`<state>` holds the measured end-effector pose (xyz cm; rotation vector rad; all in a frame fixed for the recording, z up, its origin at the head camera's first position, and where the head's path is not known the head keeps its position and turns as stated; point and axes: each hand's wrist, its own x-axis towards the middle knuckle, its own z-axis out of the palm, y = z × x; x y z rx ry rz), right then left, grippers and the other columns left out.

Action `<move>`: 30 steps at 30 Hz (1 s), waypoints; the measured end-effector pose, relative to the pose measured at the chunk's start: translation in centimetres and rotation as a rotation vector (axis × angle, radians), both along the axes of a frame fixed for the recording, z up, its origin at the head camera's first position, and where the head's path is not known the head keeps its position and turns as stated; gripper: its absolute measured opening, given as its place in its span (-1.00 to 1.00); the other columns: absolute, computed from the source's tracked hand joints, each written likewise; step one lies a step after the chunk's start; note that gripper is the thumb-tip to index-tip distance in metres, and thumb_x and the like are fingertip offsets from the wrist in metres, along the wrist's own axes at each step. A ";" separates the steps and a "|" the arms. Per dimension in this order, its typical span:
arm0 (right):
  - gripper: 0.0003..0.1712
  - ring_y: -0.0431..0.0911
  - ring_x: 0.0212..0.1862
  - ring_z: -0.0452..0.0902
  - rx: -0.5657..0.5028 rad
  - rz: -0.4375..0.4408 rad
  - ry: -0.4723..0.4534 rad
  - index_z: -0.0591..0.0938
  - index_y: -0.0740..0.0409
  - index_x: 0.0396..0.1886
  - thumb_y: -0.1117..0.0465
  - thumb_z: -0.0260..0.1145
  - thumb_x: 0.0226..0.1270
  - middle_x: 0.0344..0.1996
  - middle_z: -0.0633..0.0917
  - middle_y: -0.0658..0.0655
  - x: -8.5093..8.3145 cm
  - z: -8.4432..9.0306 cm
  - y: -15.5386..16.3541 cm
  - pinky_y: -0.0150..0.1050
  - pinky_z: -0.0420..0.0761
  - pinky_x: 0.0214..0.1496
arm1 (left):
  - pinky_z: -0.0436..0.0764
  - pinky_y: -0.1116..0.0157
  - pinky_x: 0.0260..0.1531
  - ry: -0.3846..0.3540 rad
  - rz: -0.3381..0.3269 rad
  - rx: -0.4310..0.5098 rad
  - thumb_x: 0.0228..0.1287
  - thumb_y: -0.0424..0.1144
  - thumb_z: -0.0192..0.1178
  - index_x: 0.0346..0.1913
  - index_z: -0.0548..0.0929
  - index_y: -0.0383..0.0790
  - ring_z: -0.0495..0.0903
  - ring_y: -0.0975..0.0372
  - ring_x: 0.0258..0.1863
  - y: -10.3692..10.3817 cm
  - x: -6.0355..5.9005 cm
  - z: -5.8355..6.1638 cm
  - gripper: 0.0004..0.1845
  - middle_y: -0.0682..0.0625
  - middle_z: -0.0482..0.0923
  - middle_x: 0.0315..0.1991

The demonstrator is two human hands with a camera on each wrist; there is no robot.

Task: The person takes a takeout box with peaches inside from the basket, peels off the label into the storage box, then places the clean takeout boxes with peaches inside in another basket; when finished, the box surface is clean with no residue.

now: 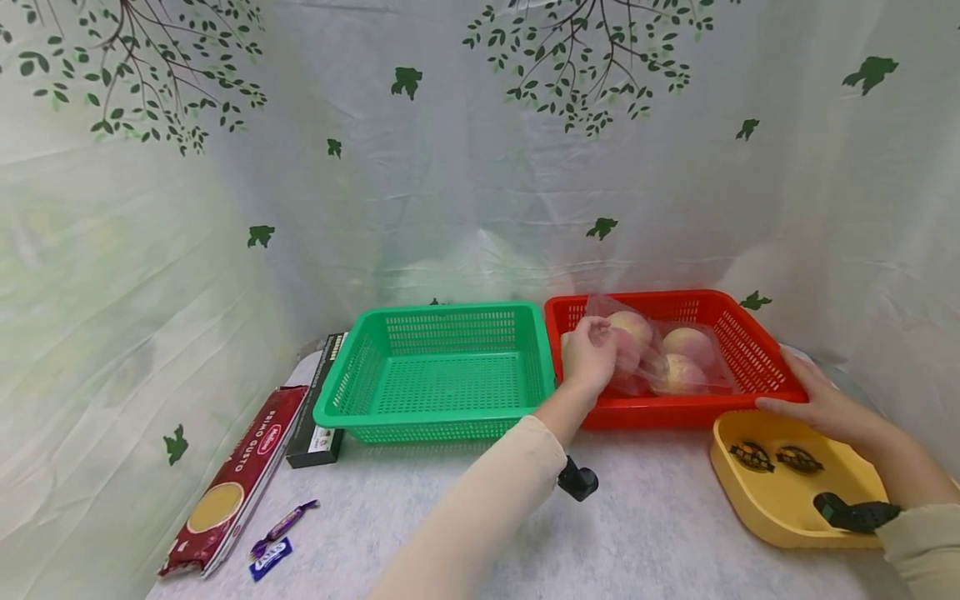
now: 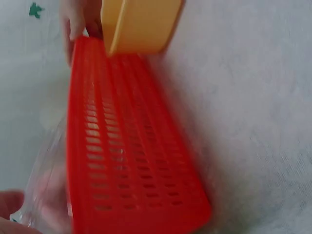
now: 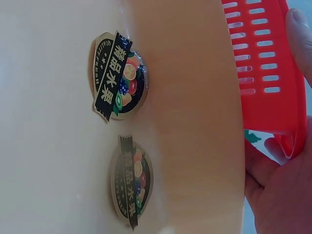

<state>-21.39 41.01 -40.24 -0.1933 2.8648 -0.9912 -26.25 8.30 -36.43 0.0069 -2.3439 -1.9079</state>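
Note:
A red basket [image 1: 667,412] stands at the right, holding round pink-and-yellow fruit [image 1: 684,375] that look like peaches, in clear plastic bags. Over its left part my left hand [image 1: 588,358] pinches the top of one clear plastic bag [image 1: 600,307], fruit inside it. In the left wrist view only fingertips [image 2: 10,201] show, beside the bag. My right hand [image 1: 832,404] grips the basket's front right corner, thumb on the rim and fingers around the outside. The right wrist view shows that hand [image 3: 287,195] around the red corner [image 3: 273,109].
A yellow tray [image 1: 750,508] with two fruit stickers [image 1: 799,459] sits in front of the red basket, under my right arm. Left of it is a green basket [image 1: 450,383]. Further left lie a black box [image 1: 315,417], a red coffee pack [image 1: 240,475] and two small wrapped sweets [image 1: 285,525].

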 end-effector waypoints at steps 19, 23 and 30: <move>0.16 0.58 0.23 -0.05 0.001 -0.018 -0.033 -0.40 0.17 0.59 -0.15 0.18 0.45 0.45 -0.26 0.66 0.6 0.1 0.0 0.46 0.45 0.02 | 0.57 0.13 0.19 -0.209 -0.297 -0.465 0.25 -0.25 0.33 0.44 0.24 -0.16 0.44 0.11 0.09 0.0 -0.8 -0.4 -0.26 -0.09 0.49 0.14; 0.16 0.57 0.23 -0.04 0.003 -0.019 -0.036 -0.39 0.16 0.59 -0.16 0.18 0.44 0.45 -0.25 0.66 0.6 -0.2 0.1 0.46 0.46 0.02 | 0.56 0.12 0.20 -0.134 -0.269 -0.379 0.31 -0.21 0.28 0.39 0.31 -0.17 0.42 0.12 0.12 -0.4 -0.5 -0.7 -0.37 -0.08 0.47 0.15; 0.18 0.63 0.25 -0.07 0.093 -0.021 -0.001 -0.28 0.35 0.57 -0.20 0.20 0.40 0.42 -0.24 0.71 0.7 1.1 -0.2 0.60 0.33 0.05 | 0.61 0.21 0.16 0.105 -0.257 -0.284 0.40 -0.19 0.17 0.37 0.39 0.00 0.46 0.21 0.16 -2.0 1.0 -1.1 -0.49 0.03 0.43 0.29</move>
